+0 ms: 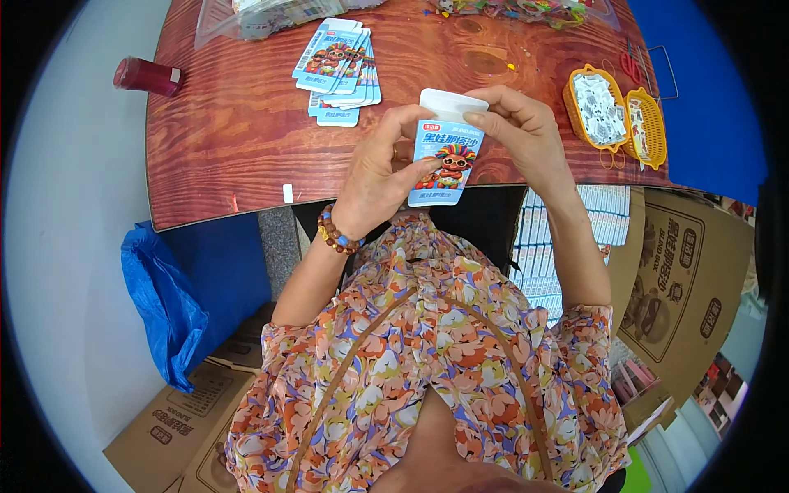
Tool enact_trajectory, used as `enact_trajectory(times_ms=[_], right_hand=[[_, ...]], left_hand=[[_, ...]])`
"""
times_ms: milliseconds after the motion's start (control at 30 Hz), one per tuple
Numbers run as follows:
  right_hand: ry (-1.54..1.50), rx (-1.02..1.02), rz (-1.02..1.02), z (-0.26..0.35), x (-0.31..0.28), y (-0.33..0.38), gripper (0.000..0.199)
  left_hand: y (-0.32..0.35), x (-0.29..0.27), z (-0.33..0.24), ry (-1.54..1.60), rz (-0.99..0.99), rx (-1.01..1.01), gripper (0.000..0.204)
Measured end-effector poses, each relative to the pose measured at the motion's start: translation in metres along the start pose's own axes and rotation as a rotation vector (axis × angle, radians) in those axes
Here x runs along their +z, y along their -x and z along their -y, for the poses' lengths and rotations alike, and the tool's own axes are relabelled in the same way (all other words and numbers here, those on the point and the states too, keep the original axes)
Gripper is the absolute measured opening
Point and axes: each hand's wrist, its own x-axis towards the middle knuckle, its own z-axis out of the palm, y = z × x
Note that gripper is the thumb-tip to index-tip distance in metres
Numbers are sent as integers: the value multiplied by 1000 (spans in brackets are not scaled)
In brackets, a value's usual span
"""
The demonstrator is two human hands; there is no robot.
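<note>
Over the table's near edge, a small light-blue cardboard box (449, 179) with a cartoon figure on its front is held upright. My left hand (370, 168) is closed round its left side, thumb across the front. At the top, the white flap stands up, and my right hand (526, 135) pinches the upper right corner beside it between thumb and fingers. Whether anything is inside the box cannot be seen. A fanned stack of similar flat blue boxes (333, 70) lies on the table, up and to the left of my hands.
On the wooden table (238, 123) are a dark red jar (148, 76) at left, two yellow baskets (569, 99) of small packets at right, red scissors (630, 66), and clear containers (288, 18) at the back. Below right, a carton (686, 271) stands beside rows of blue-white boxes (538, 255).
</note>
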Motion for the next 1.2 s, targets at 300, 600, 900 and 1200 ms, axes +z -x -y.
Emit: enact_trajectory(times_ms=[300,600,900,1200], right_hand=[[26,-122,100,-6,-1,5,20],[-66,124,151,-3,-10,1,21],[80,115,100,-1,-7,4,22],[350,-111,195,9,-4,14,33]], left_hand=[[5,-2,-2,117,49,-105,55],[6,-1,-13,33,110,-162,55],[8,2,-8,47,87,-164,63],[8,4,-9,92,48,-206,68]])
